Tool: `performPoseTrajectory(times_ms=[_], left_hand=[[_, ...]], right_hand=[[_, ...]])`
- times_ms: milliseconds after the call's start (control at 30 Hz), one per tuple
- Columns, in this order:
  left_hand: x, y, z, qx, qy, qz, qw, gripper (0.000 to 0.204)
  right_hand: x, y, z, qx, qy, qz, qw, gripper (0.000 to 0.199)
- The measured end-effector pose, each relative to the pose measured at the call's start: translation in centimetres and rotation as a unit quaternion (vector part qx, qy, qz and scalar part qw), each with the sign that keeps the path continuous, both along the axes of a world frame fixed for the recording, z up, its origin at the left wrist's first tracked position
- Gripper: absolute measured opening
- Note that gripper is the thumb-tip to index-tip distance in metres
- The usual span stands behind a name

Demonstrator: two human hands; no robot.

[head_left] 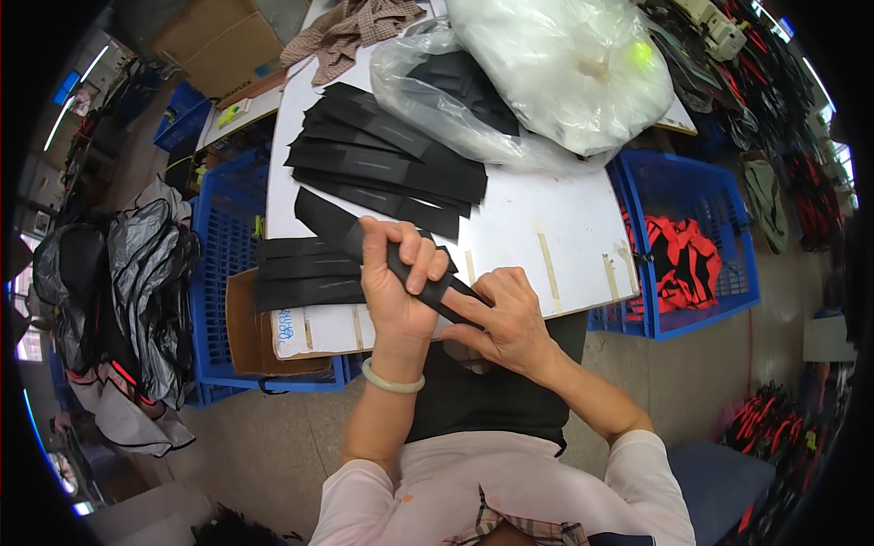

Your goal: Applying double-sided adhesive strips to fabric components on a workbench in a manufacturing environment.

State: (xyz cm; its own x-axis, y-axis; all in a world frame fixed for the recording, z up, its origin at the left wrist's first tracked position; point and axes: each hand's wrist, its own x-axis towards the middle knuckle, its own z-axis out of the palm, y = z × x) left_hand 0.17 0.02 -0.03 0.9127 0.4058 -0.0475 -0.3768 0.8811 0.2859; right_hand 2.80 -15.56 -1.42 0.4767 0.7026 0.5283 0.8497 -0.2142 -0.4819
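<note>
A long black fabric strip [326, 221] runs slantwise through my hands above the front edge of the white table [510, 232]. My left hand [401, 273], with a pale bangle at the wrist, wraps its fingers round the strip's middle. At the strip's near end my right hand [510, 318] grips it, the fingers partly folded over it. Just beyond lies a fanned pile of similar black strips [382, 164], each with a grey printed patch. More black strips [309, 273] lie side by side at the table's front left, next to my left hand.
A clear plastic bag [564, 73] with white and black contents covers the table's far side. A checked cloth [350, 36] lies at the far left. Blue crates [228, 196] flank the table; the right crate [728, 196] holds red and black fabric [678, 259]. A cardboard box [250, 323] stands at the left.
</note>
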Motion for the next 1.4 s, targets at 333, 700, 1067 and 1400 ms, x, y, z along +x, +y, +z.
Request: performPoseTrajectory(times_ms=[333, 700, 1067, 1400], left_hand=[[-0.4, -3.4, 0.1, 0.302, -0.075, 0.020, 0.950, 0.043], [-1.5, -2.7, 0.4, 0.470, 0.012, 0.030, 0.882, 0.057], [-5.3, -4.8, -2.1, 0.750, 0.147, 0.080, 0.640, 0.017], [-5.1, 4.1, -8.8, 0.934, 0.256, 0.101, 0.226, 0.058]], right_hand=[[-0.3, -1.8, -0.6, 0.297, 0.569, 0.055, 0.765, 0.033], [0.4, -3.5, 0.0, 0.155, 0.494, -0.042, 0.854, 0.010], [5.5, -9.8, -2.2, 0.088, -0.098, -0.147, 0.980, 0.024], [3.6, -11.8, -5.2, 0.076, -0.112, -0.152, 0.979, 0.033]])
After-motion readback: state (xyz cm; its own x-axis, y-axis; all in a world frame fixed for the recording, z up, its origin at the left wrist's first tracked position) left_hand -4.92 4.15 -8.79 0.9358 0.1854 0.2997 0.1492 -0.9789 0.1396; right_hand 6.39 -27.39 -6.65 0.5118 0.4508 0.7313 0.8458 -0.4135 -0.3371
